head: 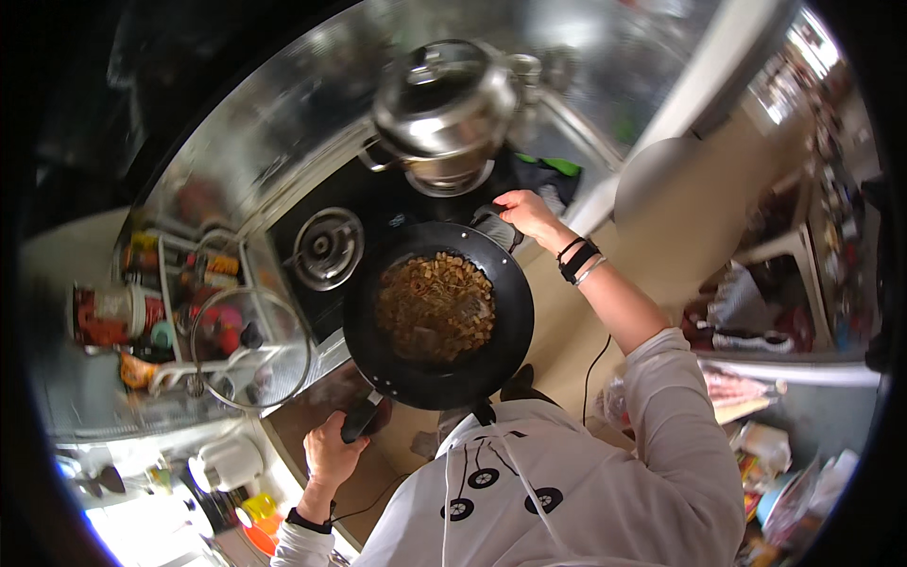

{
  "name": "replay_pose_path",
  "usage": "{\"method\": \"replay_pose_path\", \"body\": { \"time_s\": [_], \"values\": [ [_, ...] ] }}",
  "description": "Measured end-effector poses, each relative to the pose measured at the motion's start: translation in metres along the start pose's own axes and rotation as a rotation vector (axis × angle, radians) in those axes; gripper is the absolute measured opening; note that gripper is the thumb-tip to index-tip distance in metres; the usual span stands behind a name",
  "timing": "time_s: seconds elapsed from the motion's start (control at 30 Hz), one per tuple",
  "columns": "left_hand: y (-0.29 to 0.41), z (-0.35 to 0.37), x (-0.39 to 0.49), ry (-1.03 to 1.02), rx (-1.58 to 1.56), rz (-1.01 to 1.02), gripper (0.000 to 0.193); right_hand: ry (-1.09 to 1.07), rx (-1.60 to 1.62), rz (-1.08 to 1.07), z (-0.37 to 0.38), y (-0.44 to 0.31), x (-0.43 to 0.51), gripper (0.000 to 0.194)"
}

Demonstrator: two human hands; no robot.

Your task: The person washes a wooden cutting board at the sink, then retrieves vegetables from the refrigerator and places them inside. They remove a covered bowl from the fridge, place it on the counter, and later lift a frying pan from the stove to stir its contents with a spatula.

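A black wok (514,312) is held in front of my body, over the hob's near edge. Small browned cubes of food and strands in brown liquid (436,305) lie in its bottom. My left hand (331,450) grips the long black handle (361,418) at the lower left. On the far right side, my right hand (528,212) is closed on the black helper handle (489,212). Both wrists bear dark bands.
A lidded steel pot (446,106) stands on the black hob's rear burner. The left burner (328,248) is uncovered. A glass lid (251,347) leans by a rack (166,283) of jars and bottles. A dark cloth with green edging (560,177) lies right of the pot.
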State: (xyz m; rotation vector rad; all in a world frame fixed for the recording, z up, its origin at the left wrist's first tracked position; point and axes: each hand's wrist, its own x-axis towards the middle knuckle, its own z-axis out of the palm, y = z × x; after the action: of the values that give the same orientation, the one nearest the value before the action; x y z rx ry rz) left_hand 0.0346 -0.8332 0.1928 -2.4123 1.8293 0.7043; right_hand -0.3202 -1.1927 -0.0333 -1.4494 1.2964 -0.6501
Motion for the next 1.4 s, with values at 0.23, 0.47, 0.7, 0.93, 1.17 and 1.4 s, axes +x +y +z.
{"method": "replay_pose_path", "body": {
  "time_s": [0.23, 0.47, 0.7, 0.93, 1.17, 1.4],
  "values": [
    [0.161, 0.049, 0.05, -0.107, 0.027, 0.286, 0.035, 0.369, 0.045, 0.166, -0.227, 0.078, -0.12, 0.026],
    [0.347, 0.096, 0.157, -0.297, 0.142, 0.406, 0.033, 0.653, 0.083, 0.307, -0.411, 0.178, -0.187, 0.029],
    [0.57, 0.163, 0.3, -0.294, 0.209, 0.87, 0.032, 0.935, 0.193, 0.421, -0.583, 0.3, -0.231, 0.031],
    [0.799, 0.21, 0.373, -0.46, 0.369, 1.054, 0.029, 1.209, 0.293, 0.612, -0.723, 0.37, -0.301, 0.035],
    [0.972, 0.29, 0.419, -0.534, 0.44, 1.054, 0.035, 1.305, 0.296, 0.727, -0.845, 0.476, -0.319, 0.032],
    [1.177, 0.371, 0.415, -0.483, 0.517, 1.178, 0.035, 1.388, 0.306, 0.809, -0.981, 0.604, -0.34, 0.033]
  ]
}}
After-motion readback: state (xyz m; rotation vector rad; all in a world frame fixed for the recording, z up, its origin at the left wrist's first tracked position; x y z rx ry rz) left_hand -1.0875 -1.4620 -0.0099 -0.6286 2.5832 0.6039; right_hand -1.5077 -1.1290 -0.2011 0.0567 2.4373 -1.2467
